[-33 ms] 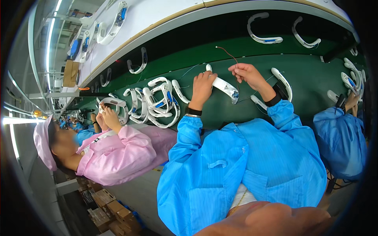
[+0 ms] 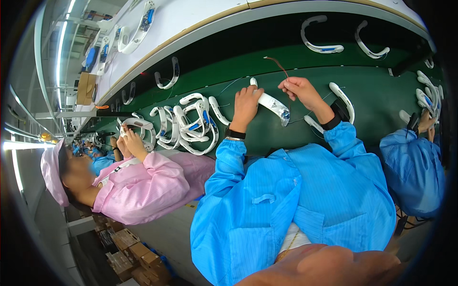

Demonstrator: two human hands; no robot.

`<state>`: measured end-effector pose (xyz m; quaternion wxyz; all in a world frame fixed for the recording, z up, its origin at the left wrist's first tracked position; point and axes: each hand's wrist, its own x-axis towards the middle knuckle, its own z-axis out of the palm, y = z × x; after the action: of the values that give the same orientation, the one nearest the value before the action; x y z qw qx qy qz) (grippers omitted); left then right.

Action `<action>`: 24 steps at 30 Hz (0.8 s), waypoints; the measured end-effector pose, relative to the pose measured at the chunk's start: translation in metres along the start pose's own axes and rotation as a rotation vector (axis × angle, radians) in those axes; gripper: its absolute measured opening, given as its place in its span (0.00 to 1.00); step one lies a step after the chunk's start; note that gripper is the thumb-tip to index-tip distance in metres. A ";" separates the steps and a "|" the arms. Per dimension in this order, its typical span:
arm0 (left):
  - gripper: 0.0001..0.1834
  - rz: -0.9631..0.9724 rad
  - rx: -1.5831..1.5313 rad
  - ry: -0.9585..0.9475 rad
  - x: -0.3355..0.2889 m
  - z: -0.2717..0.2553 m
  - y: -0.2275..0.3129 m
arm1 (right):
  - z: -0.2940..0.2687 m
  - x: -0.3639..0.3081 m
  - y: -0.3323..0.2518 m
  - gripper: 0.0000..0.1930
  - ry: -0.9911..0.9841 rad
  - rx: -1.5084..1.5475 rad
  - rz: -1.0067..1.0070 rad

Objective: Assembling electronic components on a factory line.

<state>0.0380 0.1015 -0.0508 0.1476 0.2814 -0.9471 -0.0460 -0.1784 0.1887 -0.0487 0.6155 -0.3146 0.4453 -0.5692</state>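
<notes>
My left hand [image 2: 246,105] is closed round the upper part of a curved white plastic housing [image 2: 273,104], which slants across the green bench. At its lower end, parts inside the housing show, too small to name. Fingertips of my right hand [image 2: 300,91] pinch a thin reddish-brown cable [image 2: 279,64]. Its free end, with a small pale connector, sticks up to the left, and a dark length hangs below the fingers toward the housing. Beside my right wrist lies another curved white housing [image 2: 349,106], and a smaller white piece [image 2: 313,124] is below that wrist.
Several tangled white housings [image 2: 194,125] lie left of my left hand, next to a co-worker in pink [image 2: 152,186]. More housings [image 2: 429,95] are by a blue-sleeved co-worker at the right. A raised white shelf [image 2: 200,33] runs along the far side of the green bench [image 2: 267,138].
The free end of the cable has swung slightly to the right. Both hands stay nearly in place, and the left keeps its hold on the housing.
</notes>
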 end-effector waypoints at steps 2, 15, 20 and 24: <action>0.20 -0.024 0.114 0.004 0.003 0.006 -0.003 | 0.007 -0.005 -0.011 0.10 -0.038 -0.130 0.011; 0.11 -0.475 -1.706 0.196 0.050 -0.029 0.016 | 0.026 0.003 0.005 0.08 -0.191 -0.448 -0.148; 0.09 -0.572 -1.609 0.238 0.050 -0.024 0.008 | 0.025 0.002 0.002 0.07 -0.143 -0.368 -0.123; 0.07 -0.602 -1.630 0.204 0.048 -0.017 0.008 | 0.017 0.011 0.014 0.07 -0.164 -0.440 -0.126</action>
<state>0.0007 0.0820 -0.0211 0.3682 0.3291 -0.4868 -0.7205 -0.1578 0.1782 -0.0559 0.5295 -0.5133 0.4867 -0.4682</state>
